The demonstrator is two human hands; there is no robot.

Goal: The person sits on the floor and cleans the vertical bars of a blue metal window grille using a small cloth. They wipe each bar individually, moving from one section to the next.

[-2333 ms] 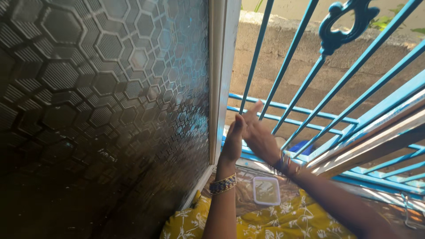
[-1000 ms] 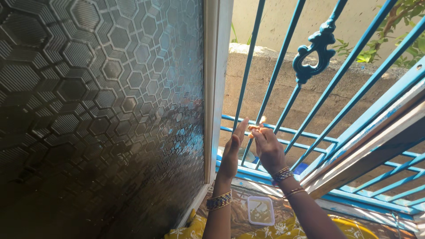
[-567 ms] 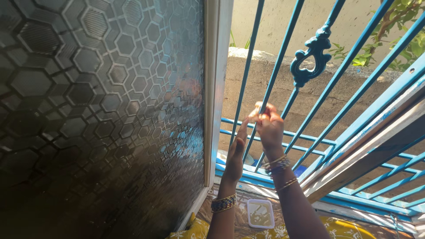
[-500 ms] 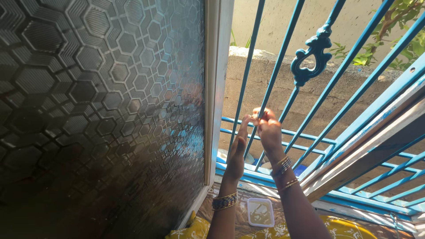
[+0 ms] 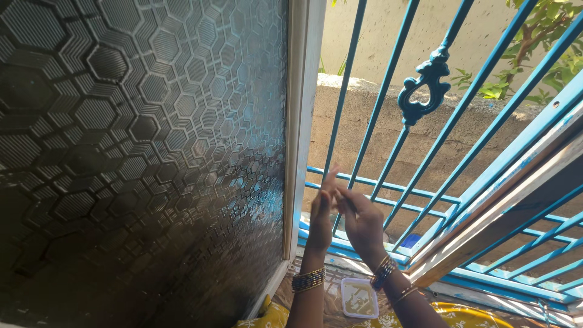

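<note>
Patterned hexagon glass pane (image 5: 139,152) fills left side, blue window grille (image 5: 388,121) right, concrete wall behind. Left hand (image 5: 320,212) raised flat, fingers straight, holding nothing, touching right hand (image 5: 362,220); right fingers loosely extended, contents unclear. Small clear container (image 5: 358,297) below wrists.

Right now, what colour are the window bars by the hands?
The metal window bars are blue, seen clearly in the head view.

I count my two hands, left (image 5: 320,212) and right (image 5: 363,220), raised together. There is one dark hexagon-patterned glass pane (image 5: 139,152), one blue metal window grille (image 5: 388,158) bearing one curled blue ornament (image 5: 422,91), and one small white-rimmed rectangular container (image 5: 359,298).
</note>
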